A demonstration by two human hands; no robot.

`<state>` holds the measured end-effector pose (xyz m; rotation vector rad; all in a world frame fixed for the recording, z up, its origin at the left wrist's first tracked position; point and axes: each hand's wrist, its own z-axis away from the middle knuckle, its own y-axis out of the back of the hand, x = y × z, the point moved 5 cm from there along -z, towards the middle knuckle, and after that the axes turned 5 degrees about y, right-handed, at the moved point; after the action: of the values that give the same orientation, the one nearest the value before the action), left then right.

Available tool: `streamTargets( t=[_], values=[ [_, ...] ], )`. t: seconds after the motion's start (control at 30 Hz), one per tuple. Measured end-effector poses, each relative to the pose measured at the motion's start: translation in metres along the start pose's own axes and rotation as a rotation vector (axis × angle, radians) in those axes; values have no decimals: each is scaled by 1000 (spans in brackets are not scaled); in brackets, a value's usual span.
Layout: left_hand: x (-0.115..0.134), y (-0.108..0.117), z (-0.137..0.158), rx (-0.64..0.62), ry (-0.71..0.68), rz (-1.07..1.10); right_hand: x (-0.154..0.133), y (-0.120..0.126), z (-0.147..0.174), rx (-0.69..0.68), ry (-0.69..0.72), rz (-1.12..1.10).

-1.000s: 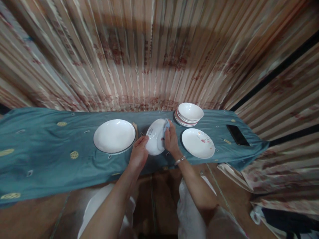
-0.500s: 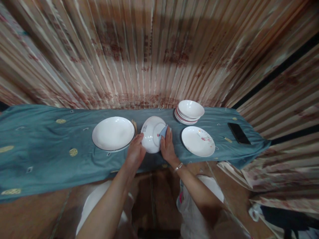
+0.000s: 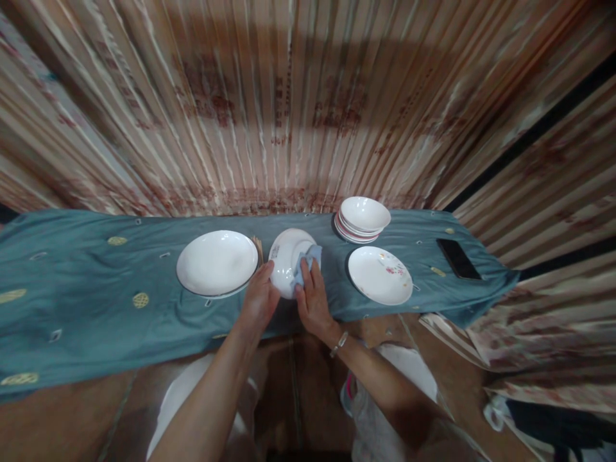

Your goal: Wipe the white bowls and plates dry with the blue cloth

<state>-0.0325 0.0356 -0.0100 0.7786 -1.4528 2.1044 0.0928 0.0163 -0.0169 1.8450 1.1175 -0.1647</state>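
A white bowl (image 3: 285, 256) is tilted on its side over the table, its underside turned toward me. My left hand (image 3: 260, 294) grips the bowl's left rim, thumb on the outer wall. Pressed against the bowl's base is a light blue cloth (image 3: 308, 260), held under the fingers of my right hand (image 3: 314, 300). A bracelet circles my right wrist. Left of the bowl lies a large white plate (image 3: 216, 262), with another dish edge showing beneath it. Thin wooden sticks (image 3: 258, 248), perhaps chopsticks, poke out between plate and bowl.
A stack of several bowls (image 3: 364, 215) stands at the back right. In front of it lies a flower-patterned plate (image 3: 380, 276), and farther right a black phone (image 3: 458, 259). A teal cloth (image 3: 96, 308) covers the narrow table. Pleated curtains (image 3: 298, 128) hang behind it.
My right hand has slid left and slightly down across the bowl's base with the cloth, which now spreads wider. My left hand keeps its hold on the rim.
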Motion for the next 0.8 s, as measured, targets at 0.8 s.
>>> streamTargets(
  t=[0.8],
  values=[
    [3,-30,18,-16,17,-15,11,47,-78,162,67,74]
  ],
)
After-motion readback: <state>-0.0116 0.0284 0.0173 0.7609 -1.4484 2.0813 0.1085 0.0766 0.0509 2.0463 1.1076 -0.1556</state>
